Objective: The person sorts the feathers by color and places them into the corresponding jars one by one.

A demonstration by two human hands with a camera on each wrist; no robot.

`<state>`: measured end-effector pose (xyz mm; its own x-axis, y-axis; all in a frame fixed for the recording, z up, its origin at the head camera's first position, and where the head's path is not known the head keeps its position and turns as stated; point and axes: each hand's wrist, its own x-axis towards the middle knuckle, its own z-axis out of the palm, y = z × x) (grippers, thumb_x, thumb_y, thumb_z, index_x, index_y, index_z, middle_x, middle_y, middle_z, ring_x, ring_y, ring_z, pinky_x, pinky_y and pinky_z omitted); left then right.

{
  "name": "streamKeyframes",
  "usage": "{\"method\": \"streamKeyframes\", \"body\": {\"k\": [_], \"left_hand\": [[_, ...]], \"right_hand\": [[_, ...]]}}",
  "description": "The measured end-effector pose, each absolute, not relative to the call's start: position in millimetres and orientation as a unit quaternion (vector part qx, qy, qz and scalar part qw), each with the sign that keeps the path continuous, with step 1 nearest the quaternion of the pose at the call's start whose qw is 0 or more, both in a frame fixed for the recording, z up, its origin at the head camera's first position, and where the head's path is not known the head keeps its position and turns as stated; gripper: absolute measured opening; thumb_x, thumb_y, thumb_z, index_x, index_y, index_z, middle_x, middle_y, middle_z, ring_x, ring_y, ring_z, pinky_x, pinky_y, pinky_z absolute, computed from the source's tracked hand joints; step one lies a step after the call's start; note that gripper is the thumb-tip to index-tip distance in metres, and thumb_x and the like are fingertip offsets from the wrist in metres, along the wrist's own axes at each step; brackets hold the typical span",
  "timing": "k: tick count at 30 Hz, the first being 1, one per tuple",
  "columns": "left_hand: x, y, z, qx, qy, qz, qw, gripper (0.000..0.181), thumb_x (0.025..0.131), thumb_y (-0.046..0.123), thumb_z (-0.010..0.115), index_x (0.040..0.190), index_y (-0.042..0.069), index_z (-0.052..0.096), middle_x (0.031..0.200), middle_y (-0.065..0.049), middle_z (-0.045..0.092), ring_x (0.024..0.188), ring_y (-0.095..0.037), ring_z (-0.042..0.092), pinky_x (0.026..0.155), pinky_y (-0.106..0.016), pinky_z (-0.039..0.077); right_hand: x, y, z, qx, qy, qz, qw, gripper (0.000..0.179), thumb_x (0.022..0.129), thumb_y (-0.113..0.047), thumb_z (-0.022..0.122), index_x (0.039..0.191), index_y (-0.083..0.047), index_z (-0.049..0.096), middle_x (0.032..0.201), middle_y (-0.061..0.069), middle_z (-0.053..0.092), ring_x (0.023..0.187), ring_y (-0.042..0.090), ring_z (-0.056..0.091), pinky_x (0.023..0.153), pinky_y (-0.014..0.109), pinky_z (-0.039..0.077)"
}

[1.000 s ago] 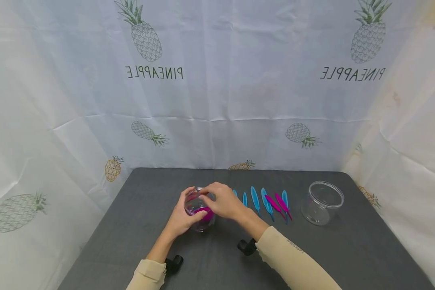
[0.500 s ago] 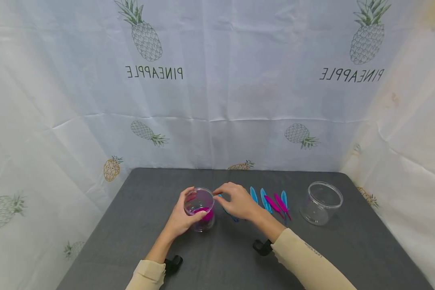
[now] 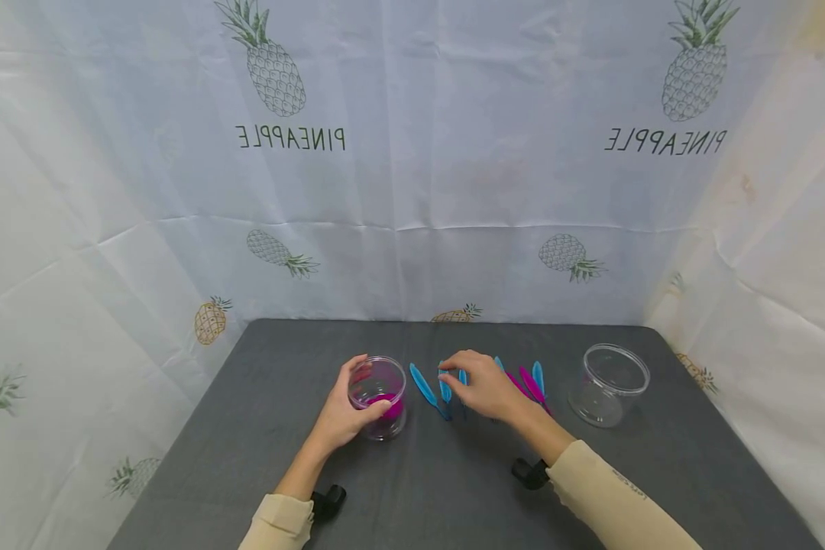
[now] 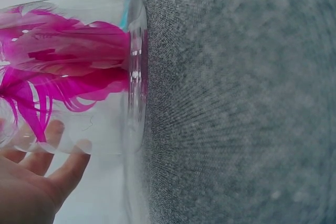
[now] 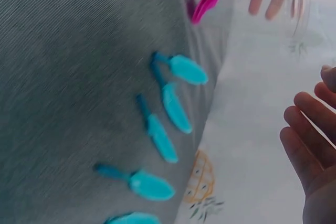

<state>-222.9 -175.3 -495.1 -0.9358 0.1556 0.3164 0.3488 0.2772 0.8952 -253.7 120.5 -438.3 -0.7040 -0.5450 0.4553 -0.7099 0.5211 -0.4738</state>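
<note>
Clear plastic forms the cylindrical jar that stands upright on the dark grey surface, slightly left of centre. My left hand grips this jar, with the thumb across the near side of the wall and the fingers around the far side. Inside the jar, a bundle of magenta feathers reaches down to the base, their vanes spread against the wall in the left wrist view. My right hand is open and holds nothing; its thumb and forefinger are parted over the row of blue feathers just to the right of the jar. In the right wrist view, its fingers are relaxed and apart from the feathers. Five blue feathers show in that view, laid out in a spaced row, two of them with quill ends close together; in the head view, their vanes point away from me. Near the right end of the row lie loose magenta feathers, partly covered by my right hand. Farther right, near the edge of the surface, stands a second clear jar, upright and uncapped. Behind the surface hangs a pale curtain printed with pineapples.
</note>
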Motion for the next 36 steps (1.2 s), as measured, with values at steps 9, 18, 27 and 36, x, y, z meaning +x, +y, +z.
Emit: {"method": "streamKeyframes", "body": {"k": [9, 18, 27, 36], "left_hand": [[-222.9, -175.8, -495.8, -0.157, -0.799, -0.575, 0.084, 0.087, 0.082, 0.025, 0.084, 0.153, 0.015, 0.035, 0.148, -0.014, 0.049, 0.138, -0.037, 0.045, 0.112, -0.06, 0.037], [-222.6, -176.0, -496.2, -0.163, -0.793, -0.581, 0.086, 0.085, 0.082, 0.021, 0.084, 0.152, 0.014, 0.036, 0.148, -0.015, 0.05, 0.138, -0.038, 0.045, 0.112, -0.061, 0.037], [-222.4, -175.9, -495.0, -0.159, -0.794, -0.58, 0.083, 0.085, 0.082, 0.022, 0.084, 0.151, 0.014, 0.036, 0.148, -0.014, 0.049, 0.138, -0.037, 0.045, 0.111, -0.061, 0.038], [-222.6, -175.9, -495.2, -0.163, -0.794, -0.579, 0.086, 0.087, 0.082, 0.022, 0.084, 0.152, 0.012, 0.035, 0.148, -0.014, 0.049, 0.138, -0.037, 0.045, 0.112, -0.06, 0.038]], "right_hand": [[-257.4, 154.8, -454.0, 0.324, -0.882, 0.32, 0.125, 0.017, 0.095, -0.012, 0.073, 0.112, -0.008, 0.075, 0.106, 0.0, 0.071, 0.099, 0.021, 0.068, 0.084, 0.043, 0.058], [-264.4, 188.5, -471.3, 0.285, -0.891, 0.327, 0.133, 0.016, 0.093, -0.009, 0.075, 0.109, -0.004, 0.076, 0.104, 0.006, 0.072, 0.094, 0.024, 0.07, 0.08, 0.047, 0.059], [-265.0, 212.4, -482.9, 0.244, -0.904, 0.318, 0.147, 0.016, 0.091, -0.008, 0.077, 0.105, -0.002, 0.076, 0.1, 0.007, 0.072, 0.086, 0.019, 0.067, 0.076, 0.043, 0.059], [-261.8, 228.2, -490.8, 0.227, -0.908, 0.321, 0.148, 0.015, 0.089, -0.006, 0.078, 0.103, -0.002, 0.076, 0.096, 0.004, 0.072, 0.084, 0.02, 0.066, 0.078, 0.045, 0.059]]}}
